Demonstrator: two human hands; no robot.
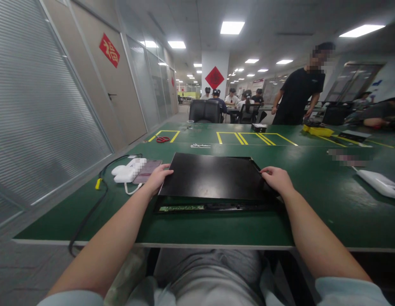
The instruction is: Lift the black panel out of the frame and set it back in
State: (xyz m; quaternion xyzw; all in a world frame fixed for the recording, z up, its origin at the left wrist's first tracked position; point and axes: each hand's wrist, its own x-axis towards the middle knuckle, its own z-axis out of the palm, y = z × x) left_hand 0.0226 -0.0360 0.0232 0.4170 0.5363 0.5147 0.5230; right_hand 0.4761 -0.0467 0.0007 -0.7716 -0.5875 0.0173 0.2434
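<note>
A flat, glossy black panel (213, 174) that looks like a screen lies slightly tilted and skewed over a black frame (242, 208). Along the frame's near side, a strip of green circuit board (181, 208) shows beneath the panel's edge. My left hand (158, 176) is closed on the panel's left edge, thumb lying near the top face. At the right side, my right hand (276, 178) pinches the panel's edge close to the frame's rim; its lower fingers are partly hidden. What lies under the panel is covered.
Left of the panel are a phone (148, 171), a white device (129, 170) and a black cable (98, 204). Red scissors (162, 139) and small white pieces (200, 145) lie farther back. A white device (380, 182) and yellow tray (318, 130) are at right; a person (297, 95) stands beyond.
</note>
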